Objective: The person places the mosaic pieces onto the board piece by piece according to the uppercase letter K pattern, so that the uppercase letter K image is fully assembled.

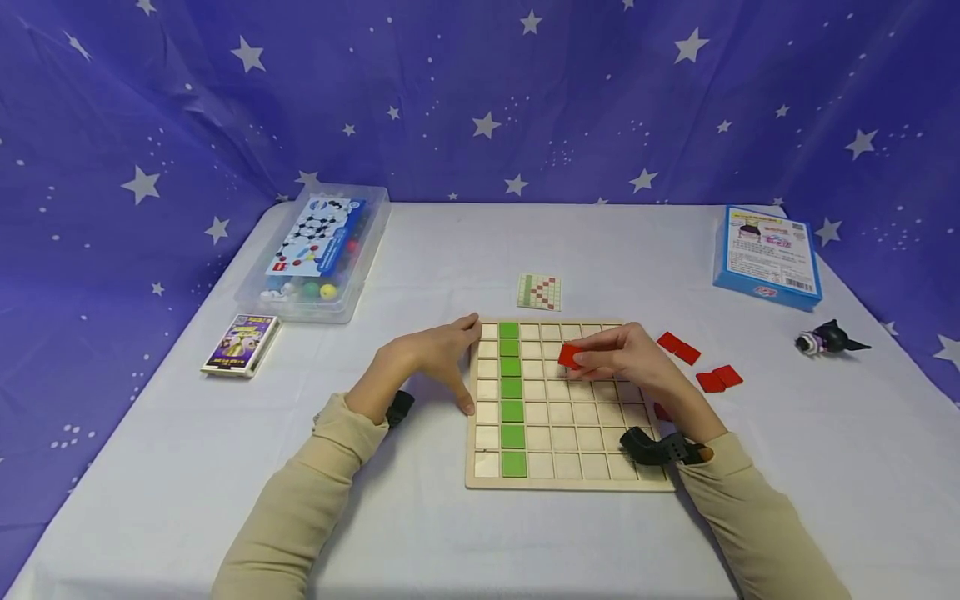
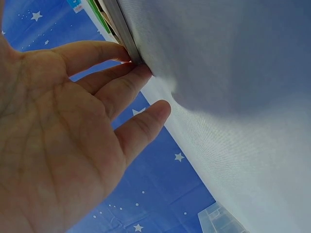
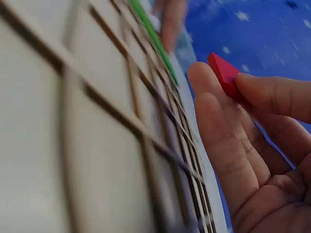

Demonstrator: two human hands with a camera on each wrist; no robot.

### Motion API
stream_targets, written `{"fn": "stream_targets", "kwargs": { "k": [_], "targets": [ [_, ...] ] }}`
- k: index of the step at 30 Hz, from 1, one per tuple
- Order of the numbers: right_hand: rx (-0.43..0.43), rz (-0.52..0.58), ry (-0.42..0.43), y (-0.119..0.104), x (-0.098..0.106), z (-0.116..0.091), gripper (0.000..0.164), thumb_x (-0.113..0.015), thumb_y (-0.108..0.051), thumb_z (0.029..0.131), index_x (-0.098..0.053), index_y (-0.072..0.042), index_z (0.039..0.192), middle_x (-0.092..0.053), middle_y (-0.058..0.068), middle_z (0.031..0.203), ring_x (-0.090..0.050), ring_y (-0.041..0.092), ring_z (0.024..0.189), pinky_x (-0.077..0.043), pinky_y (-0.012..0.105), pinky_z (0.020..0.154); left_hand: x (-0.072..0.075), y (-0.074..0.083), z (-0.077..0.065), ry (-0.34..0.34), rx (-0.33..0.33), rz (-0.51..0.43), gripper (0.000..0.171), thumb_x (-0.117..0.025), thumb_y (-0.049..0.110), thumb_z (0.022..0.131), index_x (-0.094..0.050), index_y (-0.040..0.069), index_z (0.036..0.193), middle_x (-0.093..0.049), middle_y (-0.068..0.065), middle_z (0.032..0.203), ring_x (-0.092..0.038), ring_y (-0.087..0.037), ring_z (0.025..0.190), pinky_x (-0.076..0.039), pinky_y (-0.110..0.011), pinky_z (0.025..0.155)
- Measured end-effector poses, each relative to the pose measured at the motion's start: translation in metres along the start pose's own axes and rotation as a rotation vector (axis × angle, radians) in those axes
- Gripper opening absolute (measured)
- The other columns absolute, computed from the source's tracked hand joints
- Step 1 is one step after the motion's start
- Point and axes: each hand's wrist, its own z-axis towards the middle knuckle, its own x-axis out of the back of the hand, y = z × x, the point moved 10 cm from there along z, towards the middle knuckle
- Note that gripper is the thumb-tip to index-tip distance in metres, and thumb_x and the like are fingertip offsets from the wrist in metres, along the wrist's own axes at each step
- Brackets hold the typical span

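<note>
A red tile (image 1: pixel 569 356) is pinched between the thumb and fingers (image 3: pixel 221 126) of the right hand (image 1: pixel 626 358) and is held just above the upper middle of the wooden grid board (image 1: pixel 558 479), apparently so that a cell can be chosen. The board is steadied by the left hand (image 1: pixel 438 358), whose fingers are spread and pressed against its left edge (one column is filled with green tiles (image 1: pixel 511 400)). Spare red tiles (image 1: pixel 697 364) are kept on the surface to the right, within reach.
</note>
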Motion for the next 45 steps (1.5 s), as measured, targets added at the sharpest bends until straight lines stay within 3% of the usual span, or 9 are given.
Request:
{"fn": "stream_targets", "kwargs": {
  "k": [3, 6, 11, 15, 23, 30, 37, 45],
  "targets": [
    [0.020, -0.058, -0.022, -0.004, -0.018, 0.003, 0.039, -0.065, -0.003, 0.088, -0.058, 0.016, 0.122, -0.070, 0.027, 0.102, -0.074, 0.020, 0.079, -0.059, 0.031, 0.072, 0.001, 0.000, -0.001, -0.001, 0.001, 0.000, 0.127, -0.087, 0.044, 0.066, -0.006, 0.003, 0.155, 0.003, -0.014, 0.163, -0.005, -0.028, 0.150, -0.020, -0.042, 0.120],
    [0.048, -0.121, -0.022, -0.006, -0.028, 0.005, 0.035, -0.066, -0.004, 0.088, -0.062, 0.015, 0.117, -0.069, 0.029, 0.101, -0.074, 0.019, 0.076, -0.059, 0.030, 0.068, 0.001, 0.000, -0.002, 0.001, 0.006, -0.005, 0.128, -0.087, 0.044, 0.065, -0.006, 0.003, 0.155, 0.003, -0.014, 0.163, -0.005, -0.028, 0.150, -0.020, -0.043, 0.120],
    [0.031, -0.179, -0.022, -0.003, -0.038, 0.009, 0.026, -0.068, -0.003, 0.086, -0.069, 0.011, 0.108, -0.073, 0.023, 0.084, -0.072, 0.017, 0.065, -0.059, 0.029, 0.061, 0.002, 0.000, -0.001, 0.011, 0.015, -0.012, 0.128, -0.088, 0.043, 0.064, -0.007, 0.003, 0.155, 0.001, -0.014, 0.163, -0.007, -0.028, 0.150, -0.021, -0.042, 0.120],
    [0.047, -0.296, -0.007, -0.004, -0.045, 0.010, 0.020, -0.071, -0.006, 0.084, -0.073, 0.006, 0.100, -0.072, 0.015, 0.070, -0.067, 0.016, 0.055, -0.055, 0.027, 0.051, 0.002, 0.000, -0.001, 0.012, 0.015, -0.012, 0.128, -0.089, 0.043, 0.064, -0.008, 0.004, 0.155, 0.000, -0.014, 0.163, -0.007, -0.028, 0.150, -0.020, -0.042, 0.120],
    [0.114, -0.469, 0.012, -0.014, -0.051, 0.009, 0.009, -0.072, -0.010, 0.083, -0.077, -0.003, 0.086, -0.072, 0.007, 0.072, -0.062, 0.014, 0.057, -0.047, 0.025, 0.048, 0.002, -0.001, -0.001, 0.013, 0.016, -0.012, 0.128, -0.088, 0.044, 0.064, -0.007, 0.004, 0.155, 0.001, -0.014, 0.163, -0.006, -0.028, 0.150, -0.020, -0.042, 0.120],
    [0.165, -0.542, 0.041, -0.019, -0.054, 0.008, 0.005, -0.072, -0.007, 0.082, -0.077, -0.004, 0.084, -0.063, 0.005, 0.077, -0.060, 0.012, 0.055, -0.049, 0.025, 0.053, 0.001, 0.000, 0.000, 0.010, -0.002, -0.012, 0.128, -0.088, 0.043, 0.064, -0.007, 0.002, 0.154, 0.001, -0.015, 0.162, -0.006, -0.028, 0.150, -0.021, -0.042, 0.120],
    [0.188, -0.584, 0.052, -0.020, -0.055, 0.009, 0.010, -0.070, -0.001, 0.080, -0.067, -0.010, 0.074, -0.059, 0.000, 0.065, -0.052, 0.010, 0.055, -0.043, 0.024, 0.055, 0.002, 0.000, 0.001, 0.006, 0.000, -0.013, 0.128, -0.089, 0.043, 0.064, -0.007, 0.002, 0.154, 0.002, -0.014, 0.162, -0.004, -0.027, 0.151, -0.020, -0.041, 0.120],
    [0.177, -0.589, 0.021, -0.018, -0.054, 0.009, 0.008, -0.069, -0.002, 0.080, -0.071, -0.010, 0.080, -0.062, -0.001, 0.068, -0.051, 0.010, 0.057, -0.041, 0.022, 0.056, 0.001, 0.000, 0.001, 0.001, 0.003, -0.017, 0.128, -0.088, 0.042, 0.064, -0.006, 0.003, 0.154, 0.003, -0.013, 0.163, -0.003, -0.027, 0.151, -0.020, -0.041, 0.120]
  ]
}}
